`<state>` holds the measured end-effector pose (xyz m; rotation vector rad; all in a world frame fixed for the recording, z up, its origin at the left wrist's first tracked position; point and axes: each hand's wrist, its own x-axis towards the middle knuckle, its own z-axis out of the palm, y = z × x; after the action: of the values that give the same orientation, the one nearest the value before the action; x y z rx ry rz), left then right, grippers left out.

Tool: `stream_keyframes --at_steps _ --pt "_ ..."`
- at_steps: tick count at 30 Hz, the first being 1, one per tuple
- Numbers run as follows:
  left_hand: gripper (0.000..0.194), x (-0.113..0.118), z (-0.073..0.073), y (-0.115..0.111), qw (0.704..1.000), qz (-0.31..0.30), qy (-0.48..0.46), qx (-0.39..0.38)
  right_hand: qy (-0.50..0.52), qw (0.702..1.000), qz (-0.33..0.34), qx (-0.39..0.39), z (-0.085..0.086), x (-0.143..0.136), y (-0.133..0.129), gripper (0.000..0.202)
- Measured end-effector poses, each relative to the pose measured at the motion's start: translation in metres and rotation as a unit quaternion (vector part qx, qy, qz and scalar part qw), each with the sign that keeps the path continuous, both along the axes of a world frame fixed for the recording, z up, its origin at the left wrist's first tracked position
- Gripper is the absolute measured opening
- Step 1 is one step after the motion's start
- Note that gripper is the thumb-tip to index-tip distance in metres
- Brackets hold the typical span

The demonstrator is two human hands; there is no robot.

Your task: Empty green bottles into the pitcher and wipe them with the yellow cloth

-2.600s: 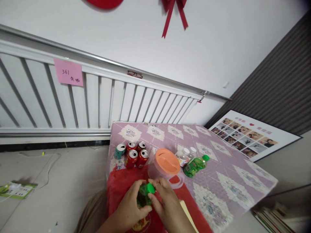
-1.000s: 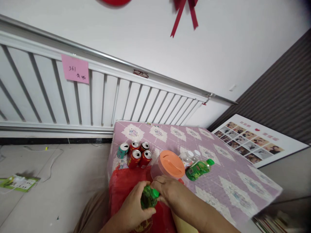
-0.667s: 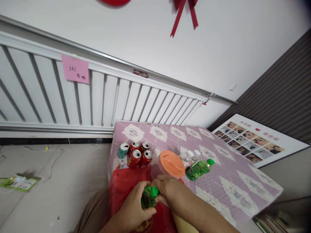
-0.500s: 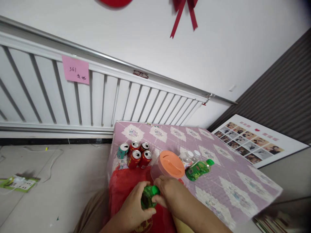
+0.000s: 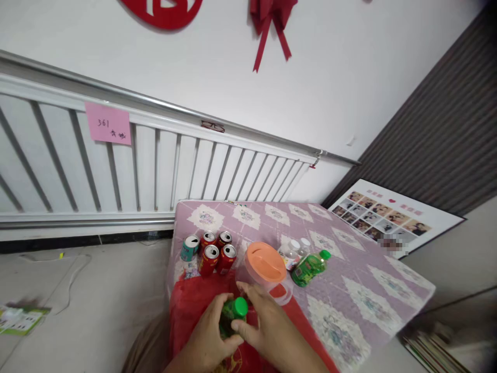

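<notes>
My left hand (image 5: 212, 331) is wrapped round a green bottle (image 5: 230, 317) with a green cap, held over the red cloth (image 5: 186, 300). On the bottle's right side, my right hand (image 5: 264, 318) has its thumb against the bottle just below the cap, its fingers spread and reaching up beside a clear pitcher (image 5: 241, 267) with an orange lid (image 5: 266, 261). Several opened cans stand left of the pitcher, among them a teal one (image 5: 190, 248) and a red one (image 5: 208, 259).
Right of the pitcher, another green bottle (image 5: 309, 269) leans over beside clear bottles (image 5: 294, 248) on the patterned tablecloth (image 5: 373, 311). A white radiator (image 5: 147, 166) runs behind the table. A photo board (image 5: 446, 220) leans at the right.
My right hand has moved off the cap and its fingers have spread, leaving the cap uncovered. The camera view has shifted slightly, showing more of the wall and the pitcher's handle.
</notes>
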<state>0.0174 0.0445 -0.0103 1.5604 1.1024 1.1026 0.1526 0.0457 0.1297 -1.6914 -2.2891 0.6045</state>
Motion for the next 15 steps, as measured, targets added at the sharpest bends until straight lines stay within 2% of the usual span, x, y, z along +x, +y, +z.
stream_keyframes --at_steps 2,6,11,13,15 --pt "0.066 -0.001 0.000 0.000 1.000 -0.004 0.002 -0.005 0.085 0.996 -0.010 -0.024 -0.011 0.007 -0.005 0.058" --pt "0.068 -0.003 0.000 0.000 1.000 -0.008 0.009 -0.007 0.216 0.975 -0.052 -0.028 -0.031 0.008 -0.012 0.043" --pt "0.062 -0.004 -0.003 -0.001 1.000 -0.002 0.021 0.000 0.287 0.945 -0.155 0.000 -0.048 -0.005 -0.014 0.023" --pt "0.061 -0.004 -0.004 -0.001 1.000 0.002 0.025 0.003 0.304 0.936 -0.179 0.004 -0.053 -0.009 -0.015 0.028" --pt "0.059 -0.005 -0.004 -0.001 1.000 0.003 0.028 0.013 0.335 0.926 -0.175 -0.006 -0.055 -0.009 -0.017 0.047"
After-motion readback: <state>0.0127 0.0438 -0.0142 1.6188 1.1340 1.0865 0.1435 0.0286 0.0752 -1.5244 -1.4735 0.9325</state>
